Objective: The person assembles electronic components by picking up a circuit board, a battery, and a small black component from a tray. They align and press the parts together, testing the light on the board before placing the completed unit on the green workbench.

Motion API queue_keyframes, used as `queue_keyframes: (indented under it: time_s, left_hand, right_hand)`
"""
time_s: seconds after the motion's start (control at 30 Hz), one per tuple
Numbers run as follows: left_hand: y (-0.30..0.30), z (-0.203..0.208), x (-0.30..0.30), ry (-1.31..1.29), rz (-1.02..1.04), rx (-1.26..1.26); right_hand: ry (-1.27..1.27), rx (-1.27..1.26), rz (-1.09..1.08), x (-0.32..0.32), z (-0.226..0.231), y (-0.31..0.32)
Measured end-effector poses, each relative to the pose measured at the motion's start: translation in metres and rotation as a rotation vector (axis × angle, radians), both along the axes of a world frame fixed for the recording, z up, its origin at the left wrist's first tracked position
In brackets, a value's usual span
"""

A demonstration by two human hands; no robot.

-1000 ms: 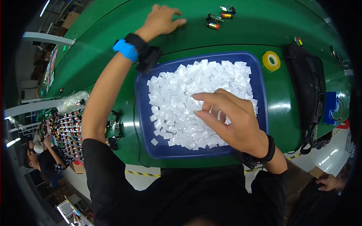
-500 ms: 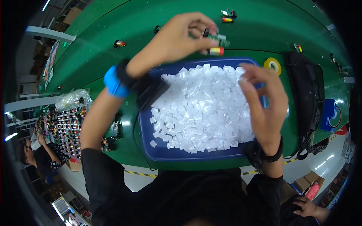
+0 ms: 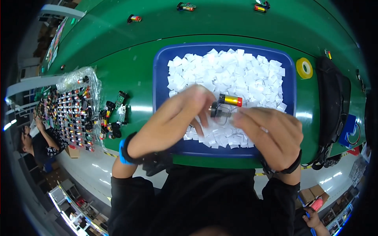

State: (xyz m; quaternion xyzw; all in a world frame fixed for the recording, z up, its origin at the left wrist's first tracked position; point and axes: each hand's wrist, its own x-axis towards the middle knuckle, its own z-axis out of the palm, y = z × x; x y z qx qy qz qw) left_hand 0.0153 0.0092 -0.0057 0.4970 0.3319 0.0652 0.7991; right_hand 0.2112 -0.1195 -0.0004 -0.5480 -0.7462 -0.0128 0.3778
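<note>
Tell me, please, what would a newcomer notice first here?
The heap of small white squares, in a blue tray on the green table, stands out most. Over it, a yellow battery shows between the left hand and right hand. A yellow tape roll lies right of the tray.

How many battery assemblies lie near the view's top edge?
3: left-hand assembly, central assembly, right-hand assembly, all on the green table; more may be out of frame.

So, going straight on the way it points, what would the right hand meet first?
The right hand would probably meet the battery part just ahead of it, with the left hand beyond; blur leaves depth and contact unclear.
</note>
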Motion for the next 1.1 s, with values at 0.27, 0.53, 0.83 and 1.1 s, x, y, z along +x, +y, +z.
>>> queue_keyframes:
  time_s: [0.27,0.53,0.83,1.1]
  left_hand:
    - [-0.007,-0.016,0.003,-0.079,-0.046,0.237]
    - [-0.003,-0.016,0.004,0.069,-0.120,0.562]
    - [-0.011,-0.014,0.008,0.068,-0.099,0.611]
    - [-0.003,-0.032,0.008,-0.078,-0.073,-0.010]
  right_hand:
    - [0.032,-0.230,-0.082,-0.003,-0.018,0.005]
    - [0.502,-0.252,-0.311,0.008,-0.019,0.020]
    - [0.284,-0.275,-0.016,0.007,-0.022,0.019]
    - [0.237,-0.274,0.126,0.000,-0.021,0.015]
